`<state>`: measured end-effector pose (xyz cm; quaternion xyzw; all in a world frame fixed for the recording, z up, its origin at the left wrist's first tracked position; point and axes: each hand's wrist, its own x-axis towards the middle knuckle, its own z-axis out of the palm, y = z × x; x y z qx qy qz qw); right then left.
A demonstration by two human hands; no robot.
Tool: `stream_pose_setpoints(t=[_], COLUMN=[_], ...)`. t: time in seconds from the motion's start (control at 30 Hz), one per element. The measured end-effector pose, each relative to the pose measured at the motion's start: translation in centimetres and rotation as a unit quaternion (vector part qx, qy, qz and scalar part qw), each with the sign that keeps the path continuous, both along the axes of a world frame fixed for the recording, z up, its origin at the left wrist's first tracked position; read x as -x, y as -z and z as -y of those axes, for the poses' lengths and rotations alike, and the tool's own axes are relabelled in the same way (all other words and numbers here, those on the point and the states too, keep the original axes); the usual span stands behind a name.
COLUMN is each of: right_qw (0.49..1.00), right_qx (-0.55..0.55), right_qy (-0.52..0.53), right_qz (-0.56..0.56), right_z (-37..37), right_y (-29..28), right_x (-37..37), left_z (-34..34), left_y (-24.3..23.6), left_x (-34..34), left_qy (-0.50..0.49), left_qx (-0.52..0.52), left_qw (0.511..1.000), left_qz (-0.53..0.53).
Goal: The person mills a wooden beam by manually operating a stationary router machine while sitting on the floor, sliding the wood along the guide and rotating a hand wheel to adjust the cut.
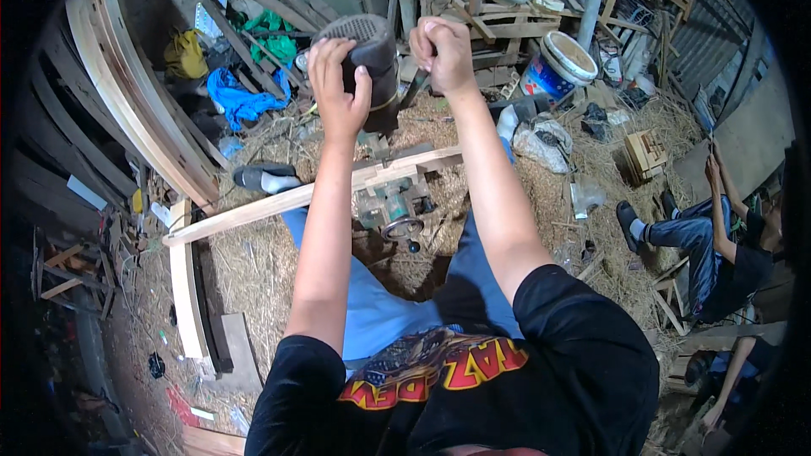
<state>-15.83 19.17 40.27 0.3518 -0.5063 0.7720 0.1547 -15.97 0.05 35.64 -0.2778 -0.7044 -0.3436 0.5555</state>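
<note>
My left hand (336,89) rests with spread fingers against a dark cylindrical motor housing (378,51) with a vented top. Beside it, my right hand (443,55) is closed around a dark lever handle (412,89), whose lower part shows beneath the fist. Below the motor, a long pale wooden beam (279,202) lies across a green machine base (394,201). A handwheel (402,229) sticks out from the base toward me, between my legs. Where the tool under the motor meets the beam is hard to make out.
Curved wooden pieces (131,93) lean at the left, and another curved board (183,287) stands under the beam's left end. A white-and-blue bucket (559,63) and a stack of wooden blocks (645,154) are to the right. Two other people (735,245) sit at the right edge.
</note>
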Motion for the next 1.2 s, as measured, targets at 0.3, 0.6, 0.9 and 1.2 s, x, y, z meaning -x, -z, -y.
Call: stream_pose_setpoints(t=[0.3,0.6,0.9,1.2], right_qw=[1.000,1.000,0.997,0.990], right_qx=[-0.015,0.001,0.030,0.079], right_qy=[-0.004,-0.009,0.049,0.110], right_qz=[-0.024,-0.016,-0.046,-0.048], right_z=[-0.3,-0.2,0.4,0.8], right_y=[0.2,0.3,1.4,3.6], right_x=[0.5,0.5,-1.0,-1.4], left_z=[-0.2,-0.1,-0.2,0.1], left_y=[0.0,0.0,0.4,0.4], left_x=[0.2,0.4,0.4,0.4], left_qy=[0.003,0.008,-0.006,-0.001], left_qx=[-0.002,0.002,-0.003,0.003], left_qw=[1.000,1.000,1.000,1.000], left_qz=[-0.009,-0.013,-0.011,-0.010])
